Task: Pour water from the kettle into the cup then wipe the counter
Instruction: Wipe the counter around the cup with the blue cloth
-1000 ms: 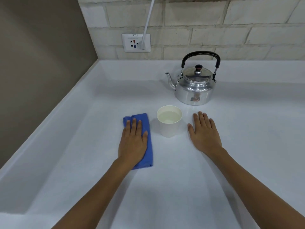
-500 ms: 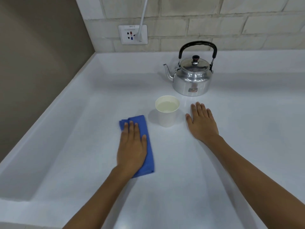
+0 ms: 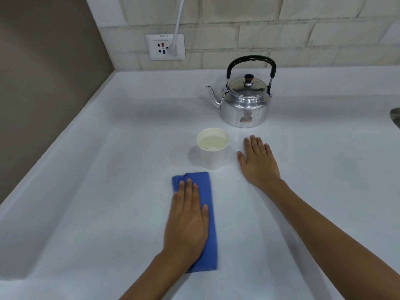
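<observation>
Since the paper cup (image 3: pixel 213 151) holds water, we're wiping: left hand (image 3: pixel 187 219) flat, fingers spread, pressing the blue cloth (image 3: pixel 211 234); right hand (image 3: pixel 258 162) flat, gripping nothing, bracing on the counter (image 3: pixel 108 159).

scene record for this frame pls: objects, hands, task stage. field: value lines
kettle: upright at the back of the counter, lid on, spout pointing left
cup: upright in front of the kettle, holds water
cloth: blue, folded, flat on the counter, nearer than the cup
left hand: palm flat on the cloth
right hand: flat on the counter right of the cup, not touching it
stage: pour done, wiping
</observation>
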The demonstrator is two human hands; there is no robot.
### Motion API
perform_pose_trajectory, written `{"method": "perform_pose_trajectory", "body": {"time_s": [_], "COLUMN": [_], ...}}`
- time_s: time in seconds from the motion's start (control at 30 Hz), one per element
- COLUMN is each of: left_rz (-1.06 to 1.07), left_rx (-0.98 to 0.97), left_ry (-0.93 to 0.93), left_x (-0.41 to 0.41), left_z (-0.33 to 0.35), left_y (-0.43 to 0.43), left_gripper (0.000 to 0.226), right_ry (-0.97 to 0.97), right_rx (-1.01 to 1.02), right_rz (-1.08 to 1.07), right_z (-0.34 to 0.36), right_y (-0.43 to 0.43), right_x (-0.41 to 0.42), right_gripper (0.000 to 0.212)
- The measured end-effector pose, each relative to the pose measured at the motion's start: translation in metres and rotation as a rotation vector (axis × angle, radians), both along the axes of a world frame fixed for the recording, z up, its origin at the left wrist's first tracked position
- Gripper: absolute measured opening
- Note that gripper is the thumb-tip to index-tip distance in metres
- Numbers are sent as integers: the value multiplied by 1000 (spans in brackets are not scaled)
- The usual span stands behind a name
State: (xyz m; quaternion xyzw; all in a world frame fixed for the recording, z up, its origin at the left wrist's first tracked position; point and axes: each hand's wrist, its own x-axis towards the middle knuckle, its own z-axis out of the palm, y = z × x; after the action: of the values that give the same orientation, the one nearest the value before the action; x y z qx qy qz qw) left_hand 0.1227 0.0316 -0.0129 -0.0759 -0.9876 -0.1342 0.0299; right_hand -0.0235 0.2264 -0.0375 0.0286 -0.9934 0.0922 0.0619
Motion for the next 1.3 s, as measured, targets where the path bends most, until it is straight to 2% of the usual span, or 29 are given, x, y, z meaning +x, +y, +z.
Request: {"method": "perform_pose_trajectory", "body": {"time_s": [0.07, 0.23, 0.3, 0.37, 0.43, 0.5, 0.57, 0.63, 0.7, 0.77, 0.8, 0.83, 0.87, 1.0, 1.1, 1.17, 1.23, 1.3], "left_rz": [-18, -109, -113, -73, -4, 46, 91, 125, 136, 135, 130, 125, 118, 106, 105, 111, 118, 126], "left_rx": [29, 216, 384, 438, 412, 321, 226, 124, 43, 28, 30, 28, 22, -16, -35, -43, -67, -79], "left_ry": [-17, -79, -89, -25, 34, 44, -23, -69, -52, -29, -23, -21, -17, 37, 61, 84, 96, 82], "left_x": [-1, -9, -12, -24, -45, -69, -86, -94, -95, -95, -95, -94, -94, -93, -92, -91, -92, -92], "left_z": [-2, -5, 3, 10, 14, 10, 2, -9, -19, -23, -23, -24, -24, -24, -24, -24, -25, -24], "left_y": [23, 30, 8, -20, -45, -58, -59, -57, -57, -59, -59, -60, -61, -61, -60, -58, -56, -54], "left_gripper": [54, 54, 50, 47, 50, 55, 57, 58, 59, 59, 58, 58, 58, 57, 57, 56, 56, 57], "right_ry": [1, 37, 104, 145, 96, 8, -67, -136, -66, -101, -145, -165, -134, 17, 28, -11, -66, -71], "right_rx": [-6, -72, -166, -305, -420, -423, -385, -277, -87, -12, -8, 3, -3, -27, -36, -3, 30, 61], "right_rz": [-1, -29, -52, -66, -46, 56, 143, 157, 126, 49, 32, 37, 53, 68, -63, -203, -301, -306], "right_z": [0, 12, 21, 29, 34, 36, 32, 28, 25, 33, 41, 43, 41, 32, 25, 26, 26, 21], "right_y": [0, 3, 4, -3, -22, -51, -82, -108, -122, -122, -119, -114, -107, -55, 1, 34, 50, 46], "right_x": [0, 9, 22, 44, 75, 107, 132, 145, 151, 156, 157, 158, 159, 147, 117, 84, 49, 18], "right_gripper": [57, 54, 50, 48, 51, 59, 66, 69, 70, 54, 54, 63, 68, 65, 58, 65, 63, 55]}}
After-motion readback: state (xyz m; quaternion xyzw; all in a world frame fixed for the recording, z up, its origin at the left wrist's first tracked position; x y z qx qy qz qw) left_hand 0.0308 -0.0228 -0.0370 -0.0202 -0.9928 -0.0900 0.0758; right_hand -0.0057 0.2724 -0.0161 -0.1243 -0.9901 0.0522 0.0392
